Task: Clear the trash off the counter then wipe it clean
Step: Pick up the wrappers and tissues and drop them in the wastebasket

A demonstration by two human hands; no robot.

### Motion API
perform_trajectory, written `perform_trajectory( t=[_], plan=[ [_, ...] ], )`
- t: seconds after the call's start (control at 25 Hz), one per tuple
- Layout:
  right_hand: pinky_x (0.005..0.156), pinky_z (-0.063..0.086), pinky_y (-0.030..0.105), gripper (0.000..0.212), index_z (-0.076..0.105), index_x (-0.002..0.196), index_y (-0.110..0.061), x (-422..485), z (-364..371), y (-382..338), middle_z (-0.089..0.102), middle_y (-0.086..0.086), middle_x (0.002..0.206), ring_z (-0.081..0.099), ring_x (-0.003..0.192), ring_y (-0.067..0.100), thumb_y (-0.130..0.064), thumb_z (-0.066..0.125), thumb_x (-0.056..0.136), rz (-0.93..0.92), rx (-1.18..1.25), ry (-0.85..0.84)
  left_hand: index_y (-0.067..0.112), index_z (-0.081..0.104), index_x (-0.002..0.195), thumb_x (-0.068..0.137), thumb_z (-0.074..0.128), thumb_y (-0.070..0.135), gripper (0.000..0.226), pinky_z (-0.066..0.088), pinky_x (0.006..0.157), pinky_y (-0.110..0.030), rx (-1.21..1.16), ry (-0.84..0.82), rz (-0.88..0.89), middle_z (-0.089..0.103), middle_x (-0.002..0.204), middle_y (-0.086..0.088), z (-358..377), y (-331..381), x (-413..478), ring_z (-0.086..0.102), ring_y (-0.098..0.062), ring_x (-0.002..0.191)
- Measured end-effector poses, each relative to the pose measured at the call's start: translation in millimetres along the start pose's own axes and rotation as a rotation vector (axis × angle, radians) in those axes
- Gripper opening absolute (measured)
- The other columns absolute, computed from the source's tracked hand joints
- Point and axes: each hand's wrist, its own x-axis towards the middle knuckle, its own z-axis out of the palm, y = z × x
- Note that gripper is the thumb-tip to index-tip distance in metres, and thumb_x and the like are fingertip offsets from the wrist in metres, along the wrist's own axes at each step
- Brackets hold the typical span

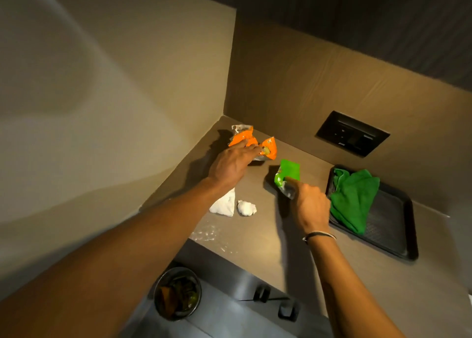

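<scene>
An orange snack wrapper (268, 147) lies crumpled in the counter's far corner, and my left hand (232, 163) reaches onto it with fingers laid over its middle. My right hand (310, 205) pinches the silver end of a green wrapper (287, 173), which is lifted a little off the counter (255, 238). Two crumpled white tissues (224, 205) (246, 208) lie near the left edge, partly under my left forearm. A white powdery smear (205, 234) marks the counter's front edge. A green cloth (353, 197) lies bunched in a black tray (393, 225) at the right.
A round metal bin (177, 293) holding wrappers stands on the floor below the counter's front edge. A black socket plate (352, 133) is set in the back wall. Walls close the counter at the left and back. Drawer handles (261, 293) show under the counter.
</scene>
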Motion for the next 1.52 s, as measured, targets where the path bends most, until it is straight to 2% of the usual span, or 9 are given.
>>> perform_trajectory(
  t=[0.16,0.28,0.6,0.84,0.96,1.08,1.16,1.28,1.52],
  plan=[
    [0.090,0.060,0.033,0.058,0.062,0.143,-0.031,-87,5,-33,0.071,0.002,0.141,0.073,0.122,0.026,0.002,0.054,0.096,-0.093,0.399,0.575,0.004,0.068,0.139,0.102,0.061,-0.001,0.038,0.050,0.118,-0.036,-0.178,0.539,-0.065,0.067,0.145,-0.009,-38,2,-105,0.061,-0.028,0.140],
    [0.121,0.042,0.022,0.047,0.057,0.149,-0.028,-186,49,-90,0.059,-0.004,0.155,0.054,0.145,0.009,-0.014,0.040,0.108,-0.357,0.579,0.505,0.008,0.064,0.144,0.107,0.060,0.011,0.038,0.047,0.117,-0.023,-0.228,0.615,-0.264,0.060,0.151,-0.001,-44,-4,-236,0.059,-0.022,0.143],
    [0.085,0.068,0.042,0.063,0.061,0.145,-0.018,-266,247,-159,0.071,0.010,0.140,0.078,0.106,0.032,0.006,0.070,0.088,-0.402,0.405,-0.239,0.011,0.061,0.148,0.106,0.060,0.009,0.042,0.055,0.110,-0.051,-0.276,0.175,-0.847,0.064,0.151,-0.012,96,-49,-460,0.063,-0.032,0.137],
    [0.087,0.063,0.044,0.059,0.034,0.162,-0.023,-226,487,-143,0.075,0.015,0.117,0.074,0.097,0.032,-0.018,0.052,0.107,-0.324,0.238,-0.500,0.016,0.067,0.139,0.109,0.049,0.032,0.039,0.060,0.074,-0.031,-0.263,-0.050,-0.930,0.081,0.099,-0.014,312,-138,-476,0.078,-0.028,0.085],
    [0.091,0.061,0.050,0.069,0.026,0.165,-0.014,-197,592,-138,0.070,0.022,0.128,0.073,0.109,0.039,-0.022,0.058,0.104,-0.395,0.117,-0.520,0.006,0.053,0.151,0.109,0.052,0.023,0.045,0.061,0.095,-0.044,-0.170,-0.156,-0.803,0.067,0.141,-0.023,418,-195,-477,0.070,-0.041,0.122],
    [0.120,0.044,0.048,0.083,0.014,0.166,-0.009,-191,643,-141,0.036,0.016,0.167,0.035,0.156,0.037,-0.029,0.063,0.102,-0.444,-0.019,-0.666,-0.005,0.007,0.165,0.113,0.043,0.023,0.069,0.019,0.133,-0.053,0.033,-0.598,-0.501,0.011,0.175,-0.028,474,-231,-495,0.010,-0.045,0.164],
    [0.131,0.028,0.046,0.082,0.014,0.166,-0.008,-194,641,-142,0.024,0.014,0.174,0.015,0.164,0.033,-0.028,0.062,0.103,-0.468,-0.023,-0.671,-0.003,0.003,0.166,0.111,0.044,0.022,0.073,0.022,0.132,-0.057,-0.007,-0.676,-0.467,0.005,0.177,-0.025,470,-231,-506,0.004,-0.045,0.164],
    [0.136,0.016,0.042,0.070,0.012,0.167,-0.011,-217,582,-141,0.011,0.012,0.177,0.006,0.166,0.030,-0.027,0.049,0.109,-0.447,0.044,-0.626,0.006,0.026,0.166,0.101,0.061,0.009,0.073,0.050,0.116,-0.056,-0.106,-0.506,-0.634,0.026,0.174,-0.017,409,-190,-518,0.035,-0.041,0.157],
    [0.137,0.009,0.045,0.074,0.004,0.167,-0.016,-252,380,-148,-0.005,0.006,0.177,-0.005,0.165,0.026,-0.032,0.048,0.110,-0.278,0.255,-0.394,0.000,0.040,0.158,0.105,0.059,0.026,0.062,0.041,0.125,-0.054,0.061,-0.327,-0.378,0.042,0.165,-0.023,232,-90,-473,0.037,-0.039,0.156]
  ],
)
